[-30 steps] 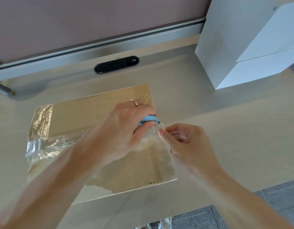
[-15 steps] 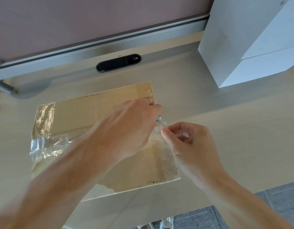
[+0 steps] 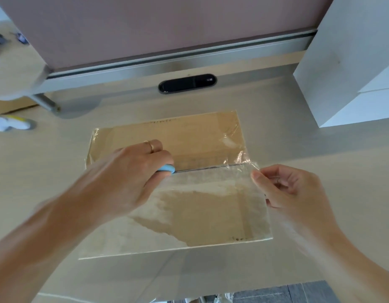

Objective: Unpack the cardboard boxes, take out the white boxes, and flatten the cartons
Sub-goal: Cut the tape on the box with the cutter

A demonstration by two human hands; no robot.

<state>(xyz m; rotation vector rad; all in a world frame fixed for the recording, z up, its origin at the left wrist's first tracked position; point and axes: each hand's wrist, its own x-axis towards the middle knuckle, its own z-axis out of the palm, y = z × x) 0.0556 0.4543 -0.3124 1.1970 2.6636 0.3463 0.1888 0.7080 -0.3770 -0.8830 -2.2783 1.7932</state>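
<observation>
Cardboard box point(image 3: 195, 145) lies mid-surface point(image 3: 320, 171), long side across the view, top face up. Much of it is covered in clear film point(image 3: 211, 193), glossy and wrinkled at the right end.

Left hand point(image 3: 132, 171): grip clamped on a blue-handled tool point(image 3: 167, 169), fingers curled over it, only the blue end showing under the knuckles. Ring point(image 3: 152, 146) on one finger. The tool sits on the box top, left of centre. A thin dark line point(image 3: 211, 168) runs from the tool to the box's right edge. Seam or cut, can't tell from this angle.

Right hand point(image 3: 291, 189): grip pinched on the film's loose edge just past the box's right side, thumb on top, other fingers curled underneath. The film there sits slightly off the cardboard.

The hands are well apart, one near each end of the dark line.

White boxes point(image 3: 342, 73) stand at back right on the surface, well apart from the cardboard box. A black oval insert point(image 3: 187, 83) is set into the surface behind the box, near the back rail.
</observation>
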